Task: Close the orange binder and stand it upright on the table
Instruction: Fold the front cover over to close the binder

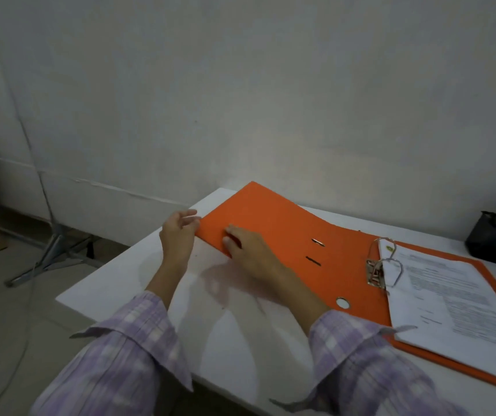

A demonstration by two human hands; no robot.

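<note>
An orange binder (273, 226) lies open and flat on the white table (231, 340). Its front cover stretches to the left, its metal ring mechanism (381, 265) stands in the middle, and a stack of printed papers (456, 298) rests on the right half. My left hand (179, 235) is at the cover's outer left edge with fingers curled toward it, touching or nearly touching. My right hand (249, 247) lies palm down on the cover near that same edge, fingers pressed on its surface.
A black mesh pen holder (492, 238) stands at the table's back right, near the wall. A metal stand base (48, 253) with a cable sits on the floor to the left. The table's left corner is near my left hand.
</note>
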